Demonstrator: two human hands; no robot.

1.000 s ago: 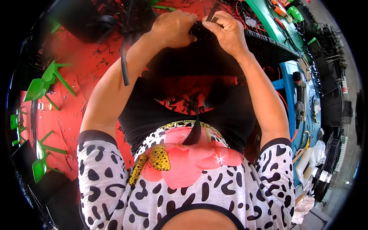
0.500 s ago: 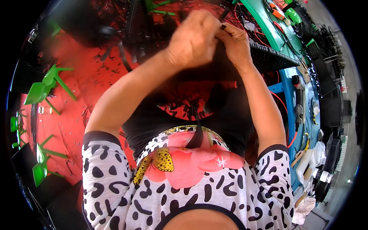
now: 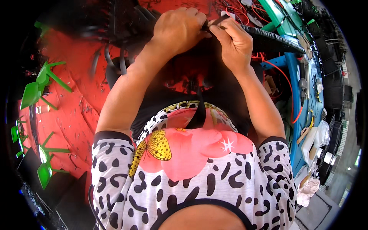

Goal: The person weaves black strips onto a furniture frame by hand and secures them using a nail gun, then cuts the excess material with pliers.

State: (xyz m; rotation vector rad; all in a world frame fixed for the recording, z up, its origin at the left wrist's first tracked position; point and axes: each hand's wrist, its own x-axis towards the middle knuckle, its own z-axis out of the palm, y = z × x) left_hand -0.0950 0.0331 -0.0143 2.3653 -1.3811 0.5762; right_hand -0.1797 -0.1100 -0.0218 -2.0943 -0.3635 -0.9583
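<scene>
My left hand (image 3: 179, 31) is at the top middle, its back toward me and its fingers curled in at the edge of a black woven piece. What those fingers hold is hidden. My right hand (image 3: 234, 42) is just beside it, thumb and forefinger pinched on a flat black strip (image 3: 220, 20) whose end sticks up past the fingertips. The fingertips of both hands nearly meet. The black woven panel (image 3: 274, 39) stretches from behind my right hand toward the right. Several loose black strips (image 3: 122, 60) hang down to the left of my left forearm.
Green plastic chairs (image 3: 32, 94) lie at the left on red floor sheeting (image 3: 71, 115) littered with black scraps. At the right, a blue workbench (image 3: 295, 86) holds tools, white parts and crumpled paper (image 3: 308, 190). A red hose (image 3: 287, 109) loops beside it. A green frame (image 3: 281, 19) stands at the upper right.
Both hands have shifted slightly, the left one to the left and no longer blurred, the right one a little lower. More of the black strip now shows above the right fingertips.
</scene>
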